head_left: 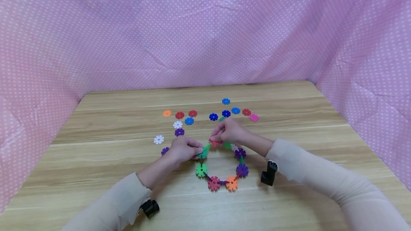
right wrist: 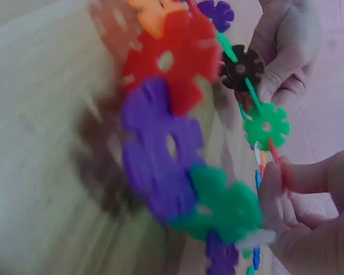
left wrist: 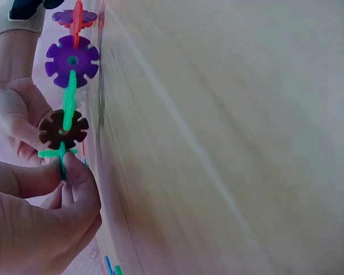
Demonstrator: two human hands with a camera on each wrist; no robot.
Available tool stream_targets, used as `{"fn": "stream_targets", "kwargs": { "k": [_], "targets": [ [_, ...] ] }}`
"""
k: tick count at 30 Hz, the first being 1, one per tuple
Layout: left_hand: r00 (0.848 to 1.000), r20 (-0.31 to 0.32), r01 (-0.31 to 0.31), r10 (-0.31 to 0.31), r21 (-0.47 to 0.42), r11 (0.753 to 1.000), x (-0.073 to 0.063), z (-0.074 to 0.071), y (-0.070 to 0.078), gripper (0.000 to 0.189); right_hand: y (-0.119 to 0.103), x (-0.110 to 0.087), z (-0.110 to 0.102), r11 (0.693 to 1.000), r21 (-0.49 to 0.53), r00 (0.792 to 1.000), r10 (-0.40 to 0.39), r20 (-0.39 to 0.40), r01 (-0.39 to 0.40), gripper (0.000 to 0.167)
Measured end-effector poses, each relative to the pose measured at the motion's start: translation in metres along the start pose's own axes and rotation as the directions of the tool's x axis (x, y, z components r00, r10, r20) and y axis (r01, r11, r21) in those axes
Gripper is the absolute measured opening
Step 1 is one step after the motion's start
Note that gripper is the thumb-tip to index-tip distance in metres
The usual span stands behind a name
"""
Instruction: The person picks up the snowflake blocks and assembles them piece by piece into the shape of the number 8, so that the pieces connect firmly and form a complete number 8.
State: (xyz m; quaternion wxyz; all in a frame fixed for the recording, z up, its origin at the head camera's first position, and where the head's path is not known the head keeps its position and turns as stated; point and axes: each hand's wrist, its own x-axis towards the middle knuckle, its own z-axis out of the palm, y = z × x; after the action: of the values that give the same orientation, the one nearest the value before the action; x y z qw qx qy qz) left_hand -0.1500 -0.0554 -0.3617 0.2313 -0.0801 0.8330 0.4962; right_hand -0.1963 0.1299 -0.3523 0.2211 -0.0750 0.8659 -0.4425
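Observation:
Notched plastic discs, slotted into one another, form a ring (head_left: 232, 183) of several colours over the wooden table. My left hand (head_left: 184, 149) pinches a teal-green disc (left wrist: 63, 163) on the ring's far left side, beside a brown disc (left wrist: 63, 129). At the far side, my right hand (head_left: 232, 131) holds a red disc (head_left: 213, 142) between thumb and fingers. In the right wrist view this red disc, edge-on, meets a light green disc (right wrist: 267, 126). Purple and red discs of the ring (right wrist: 172, 60) look large and blurred close to that camera.
Loose discs lie flat beyond the hands: an orange one (head_left: 167, 113), white ones (head_left: 158, 139), blue ones (head_left: 226, 101), reds and a pink one (head_left: 254, 117). Pink dotted cloth (head_left: 205, 38) hangs around the wooden table (head_left: 96, 134). Black wrist cameras (head_left: 269, 174) sit below both cuffs.

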Motion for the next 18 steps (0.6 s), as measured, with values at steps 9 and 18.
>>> {"fn": "stream_targets", "kwargs": {
  "k": [9, 18],
  "targets": [
    [1.000, 0.003, 0.011, -0.010, -0.057, 0.998, 0.000, -0.002, 0.003, 0.015, -0.001, 0.002, 0.000, 0.996, 0.093, 1.000, 0.010, -0.023, -0.008, 0.012],
    [0.997, 0.074, -0.004, 0.021, -0.218, 0.976, -0.004, -0.001, -0.001, 0.019, 0.000, 0.003, -0.008, 0.993, 0.115, 0.999, 0.023, 0.040, -0.027, 0.019]
  ]
}}
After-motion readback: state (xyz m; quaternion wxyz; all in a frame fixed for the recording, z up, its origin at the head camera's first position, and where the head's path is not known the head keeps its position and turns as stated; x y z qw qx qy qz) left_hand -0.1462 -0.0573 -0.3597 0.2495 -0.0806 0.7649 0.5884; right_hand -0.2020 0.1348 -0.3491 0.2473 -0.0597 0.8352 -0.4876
